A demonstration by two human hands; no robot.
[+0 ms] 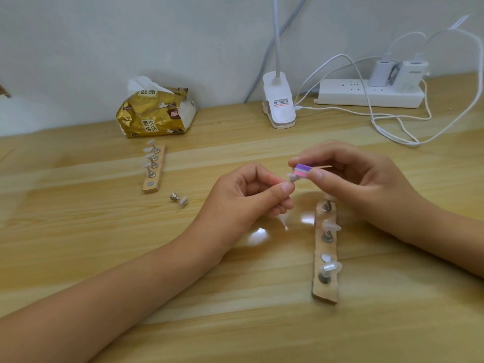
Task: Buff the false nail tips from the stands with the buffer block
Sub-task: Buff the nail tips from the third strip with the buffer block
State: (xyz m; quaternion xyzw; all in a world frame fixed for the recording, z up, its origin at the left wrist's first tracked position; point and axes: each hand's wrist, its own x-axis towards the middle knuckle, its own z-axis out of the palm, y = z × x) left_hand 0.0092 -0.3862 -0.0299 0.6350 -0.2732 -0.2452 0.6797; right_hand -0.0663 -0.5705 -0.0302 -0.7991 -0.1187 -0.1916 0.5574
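Below my right hand (pixel 361 179) lies the near wooden stand (pixel 325 252), carrying three pegs with nail tips and one bare magnet. That hand pinches the buffer block (pixel 302 171), pressed against a false nail tip (pixel 291 177) which my left hand (pixel 251 197) pinches between thumb and fingers. Left of my left hand, a loose peg (pixel 179 199) lies on the bench (pixel 78 231); beyond it the far stand (pixel 154 169) carries four pegs, and a tissue pack (pixel 155 111) has one sheet poking out.
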